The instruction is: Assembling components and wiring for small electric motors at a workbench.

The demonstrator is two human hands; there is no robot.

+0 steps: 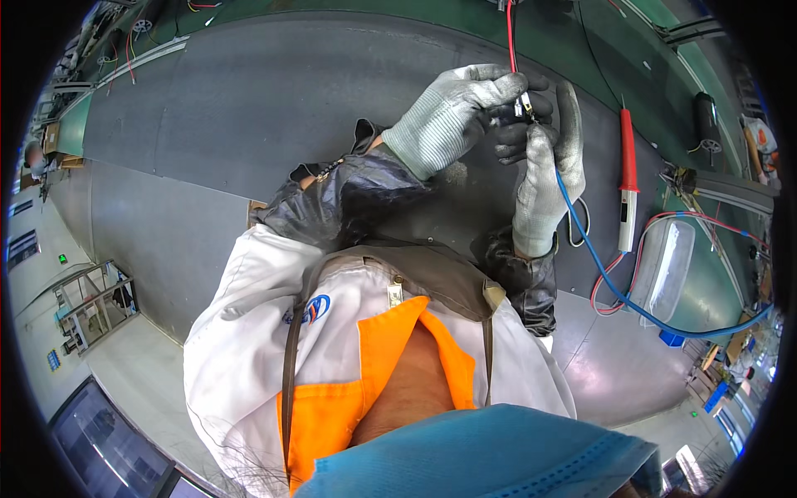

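grey work surface [249, 108] fills the view, curving toward the rim. above it, two hands in grey knit gloves meet near the top centre. left hand [452, 112] is curled nearly shut, fingertips pinching a small metal connector [525, 105]. right hand [548, 170] stands upright, fingers partly closed, thumb and forefinger pressed to the same connector. red wire [510, 33] runs straight up from the connector; blue wire [594, 257] drops down from it, then sweeps right. red-handled soldering iron [628, 178] lies to the right, long axis up-down, well apart.
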